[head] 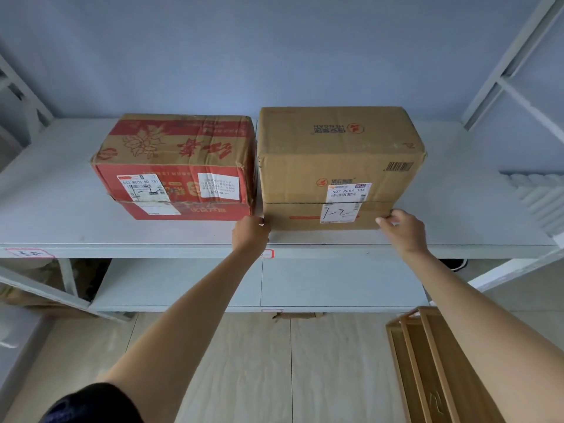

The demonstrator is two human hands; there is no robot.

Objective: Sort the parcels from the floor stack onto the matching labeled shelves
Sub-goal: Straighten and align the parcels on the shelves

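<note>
Nearest, wooden frames [433, 361] leaning low at right. Above, left hand [251, 235] and right hand [404, 230] gripping the lower front corners of the brown parcel [335, 166] marked 1-2, fingers curled onto its edges. Parcel seated on the white shelf [91, 236], just beside the red parcel [177, 169]. Best pushed back evenly, squared with its neighbour, label facing out, then released.

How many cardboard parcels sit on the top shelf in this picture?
2. The red parcel sits on the left; the brown parcel stands right beside it, with the left hand and right hand at its lower front corners.
</note>
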